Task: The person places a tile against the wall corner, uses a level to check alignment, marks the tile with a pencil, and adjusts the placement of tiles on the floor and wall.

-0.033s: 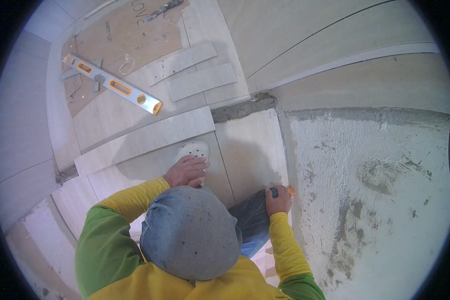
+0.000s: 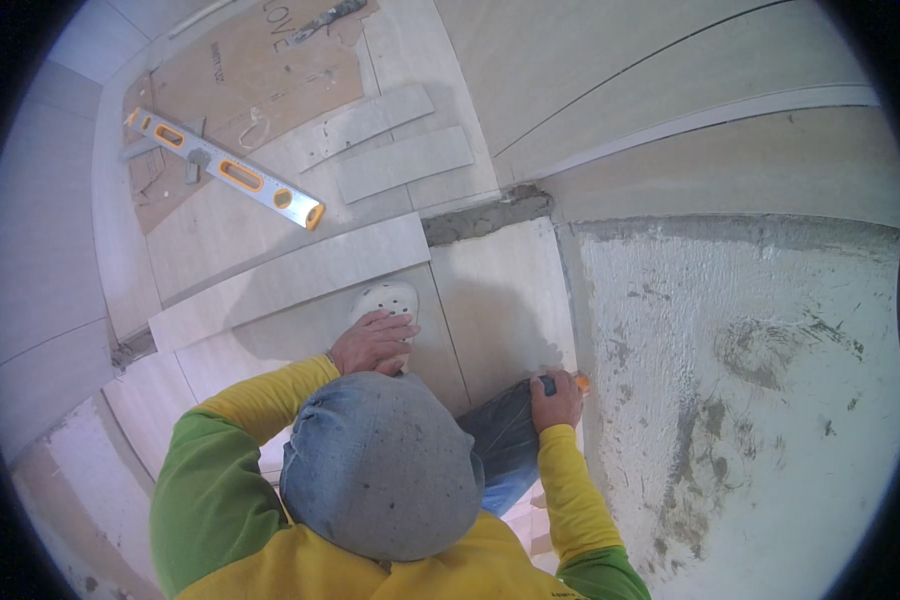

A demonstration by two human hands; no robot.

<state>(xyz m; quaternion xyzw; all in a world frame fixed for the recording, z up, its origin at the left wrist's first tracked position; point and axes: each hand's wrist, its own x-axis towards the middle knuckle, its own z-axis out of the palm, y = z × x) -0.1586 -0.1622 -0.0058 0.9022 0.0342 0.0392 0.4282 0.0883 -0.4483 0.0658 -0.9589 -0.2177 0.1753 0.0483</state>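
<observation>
My left hand (image 2: 373, 343) lies over the top of a white clog (image 2: 388, 300) with holes, fingers stretched out and resting on it. The clog stands on pale floor tiles (image 2: 460, 340), in front of my raised knee in worn blue denim (image 2: 382, 465). My right hand (image 2: 557, 400) is closed beside my other denim leg (image 2: 505, 435), near the tile edge. It grips a small tool with a dark end (image 2: 547, 385) and an orange end (image 2: 583, 383); the rest is hidden by the fingers.
Ahead lies a long cut tile strip (image 2: 290, 280), with a mortar-filled gap (image 2: 490, 215) to its right. Farther off are a spirit level (image 2: 225, 168), two shorter tile strips (image 2: 405, 165) and brown cardboard (image 2: 260, 80) with a tool (image 2: 325, 22). A rough white surface (image 2: 740, 400) spans the right.
</observation>
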